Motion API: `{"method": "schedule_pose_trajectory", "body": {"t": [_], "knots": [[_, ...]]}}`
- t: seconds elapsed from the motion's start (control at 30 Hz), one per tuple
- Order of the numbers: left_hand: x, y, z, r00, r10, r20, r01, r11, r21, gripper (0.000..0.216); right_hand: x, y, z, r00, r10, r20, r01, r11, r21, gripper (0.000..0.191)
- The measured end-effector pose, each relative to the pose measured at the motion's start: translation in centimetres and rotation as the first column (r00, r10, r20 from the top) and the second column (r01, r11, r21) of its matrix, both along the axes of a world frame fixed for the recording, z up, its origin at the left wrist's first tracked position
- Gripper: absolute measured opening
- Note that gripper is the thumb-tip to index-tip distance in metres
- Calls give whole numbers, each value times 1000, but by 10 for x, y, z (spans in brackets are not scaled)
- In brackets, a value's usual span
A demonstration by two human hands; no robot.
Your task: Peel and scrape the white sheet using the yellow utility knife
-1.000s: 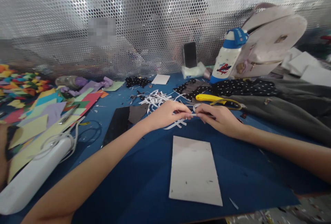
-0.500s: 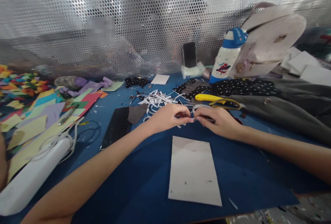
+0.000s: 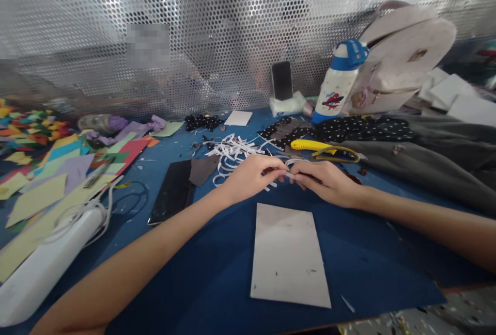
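Between my two hands runs a narrow white strip [image 3: 289, 175], pinched at the fingertips a little above the blue table. My left hand [image 3: 258, 176] grips it from the left with thumb and forefinger. My right hand [image 3: 324, 180] pinches it from the right, and part of the strip loops up behind those fingers. Just behind my left hand lies a tangled pile of white strips [image 3: 236, 148]. A white rectangular card [image 3: 290, 257] rests flat on the table in front of my hands. Beyond my right hand is a yellow-handled cutter [image 3: 313, 145].
A black phone [image 3: 170, 190] and a white power strip [image 3: 54, 268] lie to the left, near coloured paper sheets [image 3: 79, 170]. At the back stand an upright phone [image 3: 282, 81], a water bottle [image 3: 337, 84] and a backpack [image 3: 411, 51]. Dark fabric [image 3: 434, 157] covers the right.
My fingertips have shifted slightly on the white strip, and a short flat piece of it now shows between them. The arms stay nearly in place; the view has moved a little.
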State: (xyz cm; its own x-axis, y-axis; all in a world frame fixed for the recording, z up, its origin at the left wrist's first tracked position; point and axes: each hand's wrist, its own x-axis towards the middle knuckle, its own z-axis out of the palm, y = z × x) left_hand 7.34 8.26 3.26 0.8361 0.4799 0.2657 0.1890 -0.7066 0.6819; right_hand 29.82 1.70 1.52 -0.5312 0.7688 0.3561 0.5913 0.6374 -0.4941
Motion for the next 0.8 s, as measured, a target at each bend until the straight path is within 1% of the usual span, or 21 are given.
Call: {"method": "schedule_pose_trajectory", "body": {"t": [0.23,0.47,0.53,0.63,0.73,0.8], "knots": [[1,-3,2,999,9,43,-5,996,-85,22,3,2,-2,997,17,-75,-19,999,-26,34],[3,-7,5,998,8,65,-3,997,-76,21,2,0,0,990,23,-142,-30,998,-48,43],[3,-7,6,998,8,65,-4,998,-55,19,2,0,1,986,35,-162,-44,998,-55,47],[3,-10,7,998,10,61,-10,1000,0,18,0,0,3,980,18,-199,-33,997,-73,45],[3,-14,10,998,13,60,-18,996,92,19,-1,2,7,966,-36,-255,9,994,-108,40],[4,-17,10,997,20,69,-32,984,178,21,-2,2,9,949,-69,-307,25,989,-145,40]]}}
